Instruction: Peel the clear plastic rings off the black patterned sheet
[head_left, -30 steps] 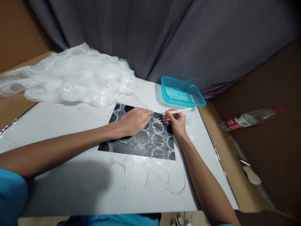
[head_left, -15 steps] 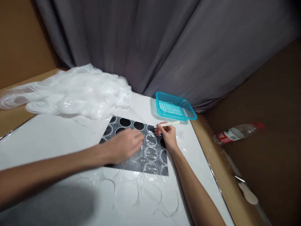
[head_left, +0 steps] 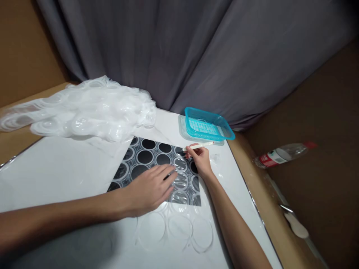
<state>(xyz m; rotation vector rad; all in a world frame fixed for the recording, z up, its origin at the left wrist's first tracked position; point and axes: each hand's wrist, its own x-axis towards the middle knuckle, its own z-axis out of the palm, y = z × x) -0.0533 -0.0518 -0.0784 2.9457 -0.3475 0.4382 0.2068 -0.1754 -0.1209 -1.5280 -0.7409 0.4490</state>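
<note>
A black sheet (head_left: 148, 144) lies on the white table under clear plastic film (head_left: 152, 226) patterned with rows of pale-rimmed circles. The film extends past the sheet's near edge. Over the near middle of the sheet is my left hand (head_left: 151, 186), palm down with its fingers stretched and slightly apart, seemingly resting on the film. At the sheet's far right corner, my right hand (head_left: 202, 160) pinches a slim white pen-like stick (head_left: 204, 145) between thumb and fingers. The stick's left end points toward the film; whether it touches cannot be made out.
A large heap of clear film with circles (head_left: 95, 108) covers the back left. A blue plastic basket (head_left: 207, 136) sits at the back right on a clear tray. Beyond the right edge lie a red-capped bottle (head_left: 286, 155) and a beige rounded object (head_left: 295, 226). A grey curtain (head_left: 157, 48) hangs behind.
My left hand has slid toward me across the sheet, uncovering more dark circles in its far left part. My right hand keeps the stick in nearly the same place.
</note>
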